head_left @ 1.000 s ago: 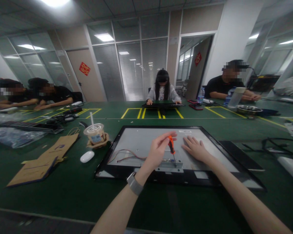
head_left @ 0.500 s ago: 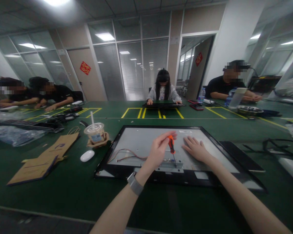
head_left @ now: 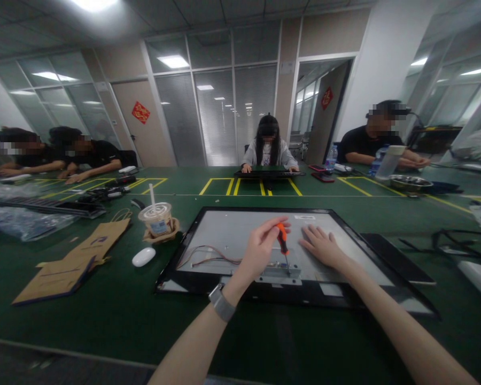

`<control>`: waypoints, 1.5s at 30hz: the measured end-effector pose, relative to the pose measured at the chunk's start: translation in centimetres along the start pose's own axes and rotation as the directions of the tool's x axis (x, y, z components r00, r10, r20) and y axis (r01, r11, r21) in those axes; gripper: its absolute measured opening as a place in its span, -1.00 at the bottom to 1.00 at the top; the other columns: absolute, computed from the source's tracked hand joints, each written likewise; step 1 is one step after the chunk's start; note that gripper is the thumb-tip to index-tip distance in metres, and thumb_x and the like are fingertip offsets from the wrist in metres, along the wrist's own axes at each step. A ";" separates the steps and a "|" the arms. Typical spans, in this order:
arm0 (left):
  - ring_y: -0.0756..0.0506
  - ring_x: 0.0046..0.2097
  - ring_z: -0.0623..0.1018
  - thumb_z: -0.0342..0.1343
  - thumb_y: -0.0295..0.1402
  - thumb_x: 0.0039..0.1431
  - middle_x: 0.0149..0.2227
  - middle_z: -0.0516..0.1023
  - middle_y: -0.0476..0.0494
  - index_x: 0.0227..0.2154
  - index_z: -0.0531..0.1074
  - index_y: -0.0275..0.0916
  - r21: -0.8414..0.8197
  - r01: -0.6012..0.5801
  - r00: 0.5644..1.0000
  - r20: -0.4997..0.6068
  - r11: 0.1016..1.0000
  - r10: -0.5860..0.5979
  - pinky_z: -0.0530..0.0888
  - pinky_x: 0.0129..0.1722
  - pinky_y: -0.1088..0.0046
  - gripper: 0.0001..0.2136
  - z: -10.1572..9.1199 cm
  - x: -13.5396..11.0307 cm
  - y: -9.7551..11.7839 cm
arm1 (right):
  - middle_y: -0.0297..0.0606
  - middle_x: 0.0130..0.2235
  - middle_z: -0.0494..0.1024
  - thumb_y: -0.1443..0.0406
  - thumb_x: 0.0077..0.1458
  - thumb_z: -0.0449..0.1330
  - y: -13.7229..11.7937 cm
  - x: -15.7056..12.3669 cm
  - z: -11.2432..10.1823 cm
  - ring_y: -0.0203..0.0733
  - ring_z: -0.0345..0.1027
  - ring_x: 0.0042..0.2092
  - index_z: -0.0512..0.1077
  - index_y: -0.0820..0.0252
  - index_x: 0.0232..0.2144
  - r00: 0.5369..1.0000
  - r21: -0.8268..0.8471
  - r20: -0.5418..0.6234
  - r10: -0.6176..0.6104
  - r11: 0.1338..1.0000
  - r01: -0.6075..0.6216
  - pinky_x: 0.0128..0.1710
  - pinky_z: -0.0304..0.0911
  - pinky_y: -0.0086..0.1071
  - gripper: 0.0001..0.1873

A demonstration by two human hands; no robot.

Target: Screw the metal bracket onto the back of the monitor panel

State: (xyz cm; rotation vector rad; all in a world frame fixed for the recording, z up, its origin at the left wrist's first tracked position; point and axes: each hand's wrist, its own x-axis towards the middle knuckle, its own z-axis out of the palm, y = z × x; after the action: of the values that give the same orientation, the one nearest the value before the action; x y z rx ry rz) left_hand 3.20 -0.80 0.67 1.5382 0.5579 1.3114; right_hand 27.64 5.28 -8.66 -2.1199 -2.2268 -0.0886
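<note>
My left hand (head_left: 263, 243) is closed around the orange and black handle of a screwdriver (head_left: 282, 241). The screwdriver stands nearly upright, its thin shaft reaching down to a metal bracket (head_left: 278, 275) at the near edge of a flat display panel (head_left: 232, 227). This panel has a grey back and a black frame, and it lies flat on the table. My right hand (head_left: 323, 245) rests flat on the panel's grey back with fingers spread. A bundle of thin wires (head_left: 210, 254) runs across the panel left of the bracket. The very tip of the screwdriver is too small to make out.
On the green table (head_left: 116, 326) left of the panel are a white mouse-shaped object (head_left: 143, 257), a lidded drink cup (head_left: 156, 218) and a brown paper bag (head_left: 76, 262). A black slab (head_left: 401, 259) lies at right. Several people sit around the table.
Almost nothing differs. The screwdriver handle has shifted very slightly in my left hand; my right hand stays put on the panel.
</note>
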 end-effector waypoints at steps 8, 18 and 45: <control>0.01 -0.31 0.43 0.19 -0.33 0.07 -0.28 0.39 -0.10 -0.27 0.56 -0.23 0.083 -0.041 0.996 -0.074 0.996 0.048 0.43 -0.24 0.44 -0.83 0.1 0.1 -0.6 | -0.01 0.32 0.02 0.01 0.21 -0.27 0.2 0.2 0.2 0.16 -0.15 0.31 0.07 0.18 0.26 1.000 0.006 0.012 0.002 1.000 -0.002 0.17 -0.13 0.20 -0.33; -0.10 -0.12 0.49 -0.03 -0.34 0.24 -0.25 0.51 -0.19 -0.12 0.49 -0.29 -0.032 0.012 1.000 -0.016 0.999 -0.012 0.39 -0.08 0.35 -0.74 -0.2 0.2 -0.2 | 0.01 0.33 0.01 0.00 0.22 -0.28 0.2 0.2 0.3 0.16 -0.14 0.31 0.08 0.21 0.26 1.000 -0.011 0.007 -0.013 1.000 0.013 0.16 -0.11 0.19 -0.31; -0.04 -0.23 0.46 0.01 -0.31 0.21 -0.28 0.45 -0.15 -0.20 0.51 -0.27 0.105 -0.031 0.996 -0.078 0.994 0.039 0.39 -0.15 0.41 -0.77 -0.1 0.1 0.1 | -0.01 0.33 0.01 0.01 0.22 -0.25 0.1 0.1 0.1 0.16 -0.14 0.31 0.08 0.21 0.26 1.000 0.000 0.005 -0.004 1.000 0.004 0.17 -0.12 0.19 -0.32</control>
State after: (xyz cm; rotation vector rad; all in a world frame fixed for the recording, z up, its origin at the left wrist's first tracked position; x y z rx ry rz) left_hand 3.14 -0.67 0.80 1.5917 0.6618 1.3943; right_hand 27.70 5.34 -8.72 -2.1187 -2.2336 -0.0841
